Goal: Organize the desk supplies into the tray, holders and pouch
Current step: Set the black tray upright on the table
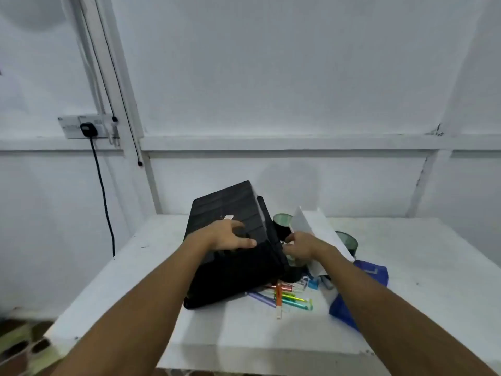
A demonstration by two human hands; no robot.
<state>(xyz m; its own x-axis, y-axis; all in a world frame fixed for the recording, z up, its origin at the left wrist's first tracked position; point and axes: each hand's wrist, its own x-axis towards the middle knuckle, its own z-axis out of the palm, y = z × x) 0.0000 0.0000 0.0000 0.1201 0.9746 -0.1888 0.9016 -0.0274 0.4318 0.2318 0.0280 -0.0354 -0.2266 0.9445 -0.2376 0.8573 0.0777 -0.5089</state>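
Your left hand (230, 237) presses flat, fingers spread, on the tilted black tray (230, 221), likely steadying it mid-table. Right hand (298, 244) pinches white paper sheets (314, 229) at the tray's right edge, probably feeding them in. Tray's long axis runs near-left to far-right. Pens (287, 295) lie loose in front, blue pouch (352, 291) just right.

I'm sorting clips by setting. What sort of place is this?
Probably a plain home or small-office work corner: a white table against bare white walls, a wall socket with a plug in it, and loose pens on the table.
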